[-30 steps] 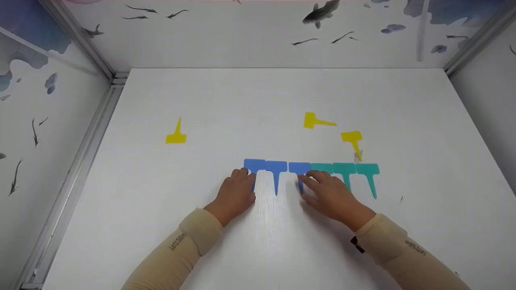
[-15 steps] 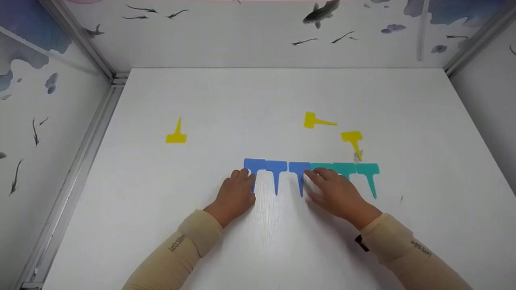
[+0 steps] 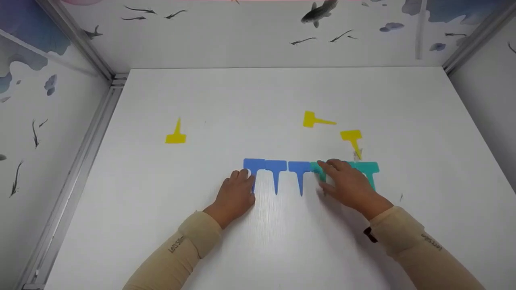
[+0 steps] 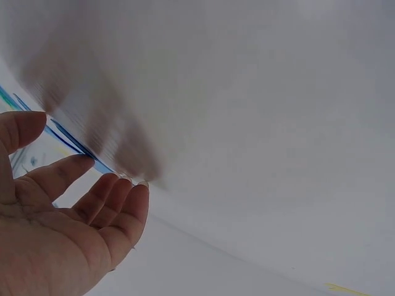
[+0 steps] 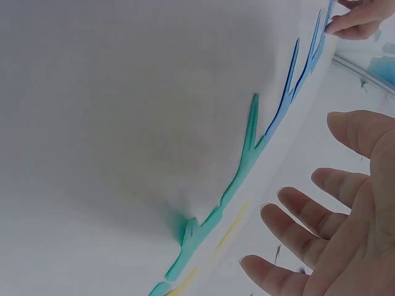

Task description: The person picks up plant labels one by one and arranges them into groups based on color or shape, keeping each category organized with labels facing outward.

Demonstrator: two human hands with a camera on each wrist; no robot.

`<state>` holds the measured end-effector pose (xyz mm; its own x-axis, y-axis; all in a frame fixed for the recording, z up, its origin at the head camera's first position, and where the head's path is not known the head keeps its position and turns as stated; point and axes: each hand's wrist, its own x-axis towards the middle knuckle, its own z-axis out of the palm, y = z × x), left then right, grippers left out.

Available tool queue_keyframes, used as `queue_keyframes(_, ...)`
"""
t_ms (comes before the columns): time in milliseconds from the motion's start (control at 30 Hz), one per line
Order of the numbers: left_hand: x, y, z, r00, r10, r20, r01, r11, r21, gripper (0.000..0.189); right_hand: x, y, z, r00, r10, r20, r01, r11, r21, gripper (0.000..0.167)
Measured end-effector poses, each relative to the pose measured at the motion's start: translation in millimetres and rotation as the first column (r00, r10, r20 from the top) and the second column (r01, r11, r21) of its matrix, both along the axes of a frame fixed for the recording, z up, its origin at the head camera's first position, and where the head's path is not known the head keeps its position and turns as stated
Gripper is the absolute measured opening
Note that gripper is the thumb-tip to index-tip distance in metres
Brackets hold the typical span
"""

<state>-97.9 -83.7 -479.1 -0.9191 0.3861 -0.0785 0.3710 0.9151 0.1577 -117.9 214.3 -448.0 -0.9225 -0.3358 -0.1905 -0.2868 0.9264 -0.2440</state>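
Observation:
Three blue T-shaped plant labels (image 3: 276,165) and three green ones (image 3: 367,167) form a row on the white table, heads side by side and stems toward me. A small gap parts the second and third blue labels. My left hand (image 3: 234,193) rests its fingertips at the leftmost blue label (image 3: 254,164), partly covering its stem. Over the green labels hovers my right hand (image 3: 348,185), hiding most of the middle one. In the right wrist view its fingers (image 5: 302,213) are spread and loosely bent, apart from the labels, with nothing in them.
Beyond the row lie two yellow labels, one pointing sideways (image 3: 309,119) and one pointing toward me (image 3: 351,135). Another yellow label (image 3: 176,139) lies at the left, stem pointing away. Printed walls (image 3: 242,36) enclose the table at the back and sides.
My right hand has moved right, from the third blue label to over the green labels, uncovering that blue label. The left hand and the labels have stayed in place.

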Motion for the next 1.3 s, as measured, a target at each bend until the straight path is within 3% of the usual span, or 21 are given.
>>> queue_keyframes(367,0.1,-0.7,-0.2,1.0,-0.01,-0.006,0.01,1.0,0.024,0.044,-26.1,30.2,0.7,0.989,-0.13,0.072,0.129,0.991,0.026,0.065)
queue_keyframes(767,-0.5,-1.6,-0.3,0.999,-0.013,-0.035,0.013,1.0,0.019,0.041,-55.3,50.8,5.8,0.972,-0.232,0.039,0.231,0.973,0.03,0.051)
queue_keyframes(1067,-0.5,-1.2,-2.3,1.0,-0.004,-0.016,0.004,1.0,0.009,0.043,-67.3,55.1,2.5,0.947,-0.309,0.091,0.307,0.951,0.031,0.05)
queue_keyframes(1300,-0.3,-0.1,-2.0,1.0,-0.001,-0.025,0.001,1.0,0.003,0.043,-74.2,56.6,0.8,0.936,-0.342,0.086,0.341,0.94,0.032,0.051)
